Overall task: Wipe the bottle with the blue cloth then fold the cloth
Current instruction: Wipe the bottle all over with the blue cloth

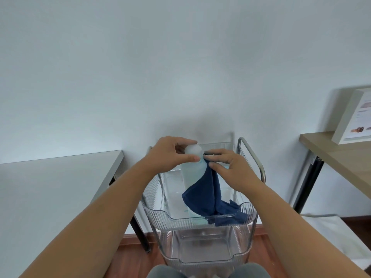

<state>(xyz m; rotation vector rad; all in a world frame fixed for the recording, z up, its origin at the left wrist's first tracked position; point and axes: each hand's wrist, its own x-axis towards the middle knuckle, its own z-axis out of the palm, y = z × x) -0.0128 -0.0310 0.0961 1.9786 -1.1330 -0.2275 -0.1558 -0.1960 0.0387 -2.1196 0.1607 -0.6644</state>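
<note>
Bottle (191, 167) stands upright, cap in left grip (170, 153); right grip (226, 165) pinches blue cloth (204, 195) against it.

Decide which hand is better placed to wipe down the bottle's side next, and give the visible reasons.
The right hand. It pinches the blue cloth against the bottle, while the left hand grips the bottle's top, likely steadying it.

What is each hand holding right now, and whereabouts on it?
The left hand grips the bottle at its white cap. The right hand pinches the blue cloth at its upper end, against the bottle's neck.
</note>
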